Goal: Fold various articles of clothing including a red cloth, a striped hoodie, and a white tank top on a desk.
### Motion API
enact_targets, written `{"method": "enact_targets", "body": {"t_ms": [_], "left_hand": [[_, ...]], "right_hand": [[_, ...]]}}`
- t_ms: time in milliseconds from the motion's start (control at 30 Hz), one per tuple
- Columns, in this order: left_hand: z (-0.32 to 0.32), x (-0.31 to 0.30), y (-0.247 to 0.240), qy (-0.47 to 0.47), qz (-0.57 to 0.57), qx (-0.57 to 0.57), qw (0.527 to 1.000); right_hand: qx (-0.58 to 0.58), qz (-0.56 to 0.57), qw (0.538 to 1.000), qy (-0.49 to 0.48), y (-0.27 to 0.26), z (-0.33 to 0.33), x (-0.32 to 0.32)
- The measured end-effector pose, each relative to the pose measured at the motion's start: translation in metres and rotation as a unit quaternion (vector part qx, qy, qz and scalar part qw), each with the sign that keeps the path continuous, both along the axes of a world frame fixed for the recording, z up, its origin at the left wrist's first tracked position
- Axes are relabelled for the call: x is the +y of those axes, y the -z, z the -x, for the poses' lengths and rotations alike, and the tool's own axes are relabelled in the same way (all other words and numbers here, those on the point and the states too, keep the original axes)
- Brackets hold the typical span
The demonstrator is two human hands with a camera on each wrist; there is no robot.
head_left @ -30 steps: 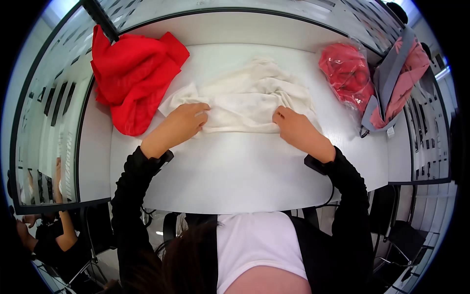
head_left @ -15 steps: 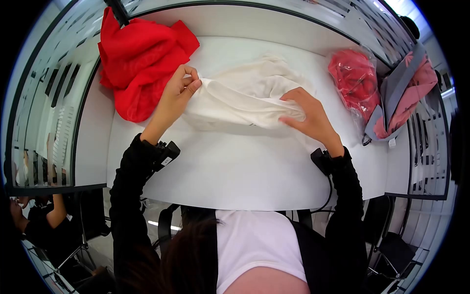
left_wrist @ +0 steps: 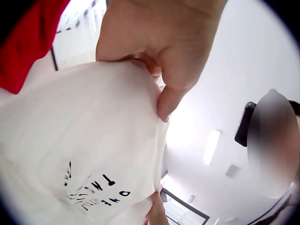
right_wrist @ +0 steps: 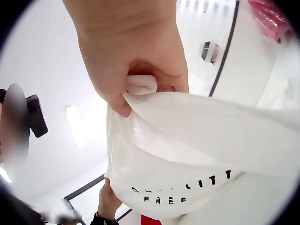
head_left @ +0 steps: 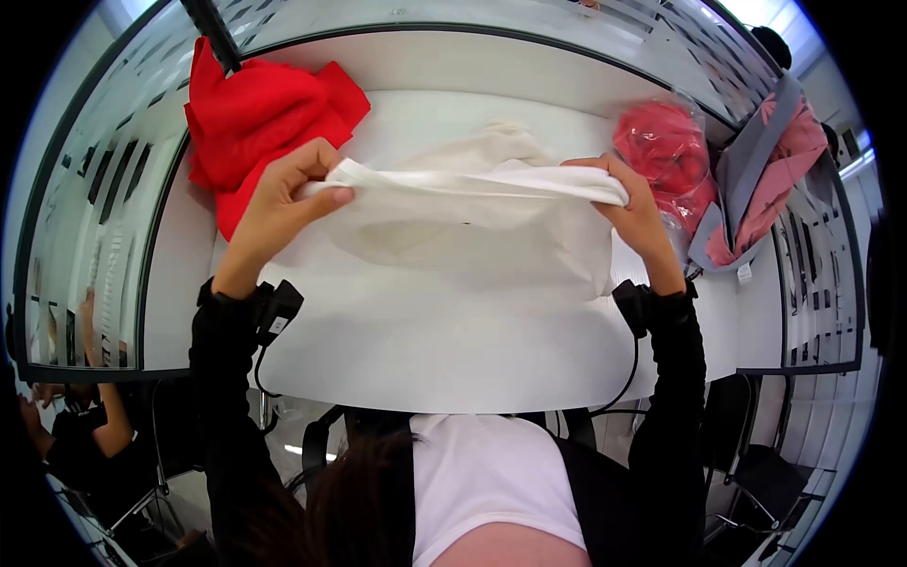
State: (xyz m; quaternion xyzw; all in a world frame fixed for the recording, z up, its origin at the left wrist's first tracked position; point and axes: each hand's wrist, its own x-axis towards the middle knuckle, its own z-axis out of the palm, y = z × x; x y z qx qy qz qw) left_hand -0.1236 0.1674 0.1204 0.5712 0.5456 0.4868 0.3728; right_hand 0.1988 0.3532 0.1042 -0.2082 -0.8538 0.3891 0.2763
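A white cloth (head_left: 463, 206) is stretched between both hands above the table, its top edge nearly level and its lower part hanging down. My left hand (head_left: 283, 197) pinches one end of that edge between thumb and fingers. At the other end, my right hand (head_left: 635, 210) grips the edge, with a folded bit of fabric inside the curled fingers in the right wrist view. Black printed letters show on the cloth (left_wrist: 93, 140) in both wrist views. Its overall shape is hidden by folds, so I cannot tell what kind of item it is.
A red cloth (head_left: 260, 109) lies heaped at the back left of the white table (head_left: 453, 350). At the back right are a red bundle in clear plastic (head_left: 663, 142) and a pink and grey fabric item (head_left: 770, 180). Low partitions enclose the table.
The white cloth lay on the table under both hands; now it is lifted and pulled taut. My left hand moved outward to the left, my right hand outward and up to the right.
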Motion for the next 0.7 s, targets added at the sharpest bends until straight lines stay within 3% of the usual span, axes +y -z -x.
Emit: {"method": "enact_targets", "body": {"t_ms": [67, 167, 233, 267, 400, 567, 700], "left_hand": [[-0.007, -0.006, -0.018, -0.015, -0.036, 0.047, 0.998], [-0.014, -0.020, -0.057, -0.002, -0.198, 0.153, 0.968], [-0.010, -0.037, -0.087, -0.004, -0.286, 0.178, 0.942], [-0.006, -0.042, -0.100, -0.010, -0.309, 0.181, 0.934], [0.018, -0.048, -0.154, -0.038, -0.367, 0.160, 0.916], [0.064, 0.012, -0.176, -0.055, -0.281, 0.078, 0.955], [0.083, 0.072, -0.089, 0.009, -0.083, 0.031, 0.996]], "right_hand": [[-0.018, -0.008, 1.000, -0.018, -0.005, -0.014, 0.013], [0.064, -0.065, 0.996, -0.005, -0.038, -0.021, 0.008], [0.112, -0.205, 0.972, -0.036, -0.082, -0.030, 0.000], [0.171, -0.232, 0.957, -0.006, -0.106, -0.028, -0.018], [0.175, -0.415, 0.892, 0.043, -0.184, -0.023, -0.040], [-0.076, -0.523, 0.840, 0.122, -0.219, 0.025, 0.004], [-0.352, -0.485, 0.785, 0.155, -0.178, 0.049, 0.080]]}}
